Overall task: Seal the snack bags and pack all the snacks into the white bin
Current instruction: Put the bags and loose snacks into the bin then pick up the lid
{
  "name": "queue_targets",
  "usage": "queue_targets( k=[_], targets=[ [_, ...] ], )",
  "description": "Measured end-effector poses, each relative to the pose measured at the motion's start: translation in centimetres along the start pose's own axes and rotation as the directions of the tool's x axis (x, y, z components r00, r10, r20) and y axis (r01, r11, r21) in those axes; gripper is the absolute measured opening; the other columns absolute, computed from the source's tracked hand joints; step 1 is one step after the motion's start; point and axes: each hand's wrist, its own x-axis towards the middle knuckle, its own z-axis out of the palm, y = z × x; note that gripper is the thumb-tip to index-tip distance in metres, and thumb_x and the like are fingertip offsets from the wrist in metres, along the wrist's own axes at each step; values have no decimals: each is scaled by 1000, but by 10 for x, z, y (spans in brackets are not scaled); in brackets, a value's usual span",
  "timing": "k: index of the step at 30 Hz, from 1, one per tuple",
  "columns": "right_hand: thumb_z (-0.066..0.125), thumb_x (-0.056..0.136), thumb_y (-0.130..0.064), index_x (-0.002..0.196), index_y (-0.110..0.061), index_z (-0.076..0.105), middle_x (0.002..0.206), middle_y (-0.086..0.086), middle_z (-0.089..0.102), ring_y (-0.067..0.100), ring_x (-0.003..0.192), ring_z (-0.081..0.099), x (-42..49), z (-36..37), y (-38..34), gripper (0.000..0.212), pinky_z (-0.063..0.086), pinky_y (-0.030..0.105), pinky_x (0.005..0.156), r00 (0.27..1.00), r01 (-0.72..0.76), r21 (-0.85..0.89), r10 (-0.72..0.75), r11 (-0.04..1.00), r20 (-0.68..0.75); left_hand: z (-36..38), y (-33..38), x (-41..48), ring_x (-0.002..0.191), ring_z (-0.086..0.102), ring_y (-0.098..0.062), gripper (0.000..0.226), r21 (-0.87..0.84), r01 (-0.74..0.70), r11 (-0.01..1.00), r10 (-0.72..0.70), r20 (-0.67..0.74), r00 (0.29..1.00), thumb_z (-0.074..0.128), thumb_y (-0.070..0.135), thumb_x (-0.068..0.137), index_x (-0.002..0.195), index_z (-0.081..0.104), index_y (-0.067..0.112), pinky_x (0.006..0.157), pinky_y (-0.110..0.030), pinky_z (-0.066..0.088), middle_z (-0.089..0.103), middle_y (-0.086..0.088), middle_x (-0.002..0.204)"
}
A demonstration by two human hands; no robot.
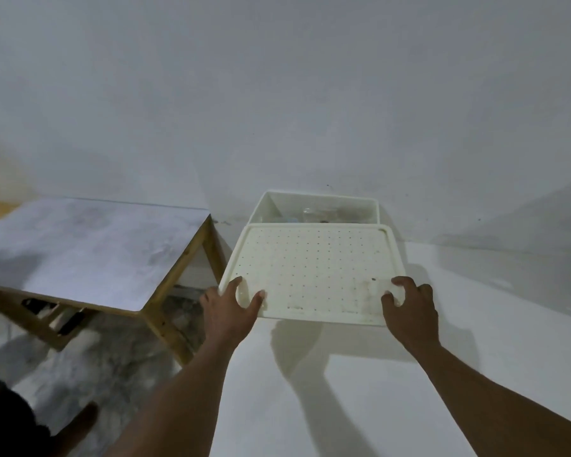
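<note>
Head view shows the left hand gripping the perforated lid at its near-left corner, thumb on top, and the right hand with fingers curled over the near-right corner. The lid is held tilted across the near rim of the white bin, centre frame, where clear snack bags show dimly; seating it well calls, in my judgement, for levelling, squaring to the rim and pressing every corner. The bin stands on a white platform against a bare wall, with a grey-topped wooden desk at left of frame.
</note>
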Motion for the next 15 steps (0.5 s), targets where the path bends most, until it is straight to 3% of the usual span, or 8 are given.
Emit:
queue_targets(
  k=[6, 11, 15],
  targets=[
    [61, 88, -27, 122, -21, 57, 103, 10, 48, 31, 74, 59, 62, 48, -1, 34, 48, 35, 74, 997, -73, -42, 73, 996, -11, 36, 12, 86, 134, 33, -34, 73, -23, -46, 999, 48, 88, 995, 49, 78, 78, 139, 44, 38, 108, -53, 40, 43, -15, 137],
    [65, 85, -14, 122, -10, 63, 102, 20, 49, 40, 91, 52, 103, 85, -11, 38, 49, 45, 84, 991, -58, -83, 47, 995, -128, 61, 25, 142, 143, 23, -38, 70, 67, -159, 985, 153, 89, 984, 43, 69, 88, 146, 38, 30, 113, -56, 32, 29, -19, 153],
    [63, 86, -14, 124, -8, 63, 115, 24, 50, 43, 103, 52, 139, 105, -22, 39, 49, 47, 90, 991, -64, -87, 53, 994, -119, 73, 35, 185, 148, 18, -39, 67, 126, -219, 968, 208, 92, 974, 40, 63, 94, 150, 35, 25, 117, -53, 26, 21, -22, 159]
  ],
)
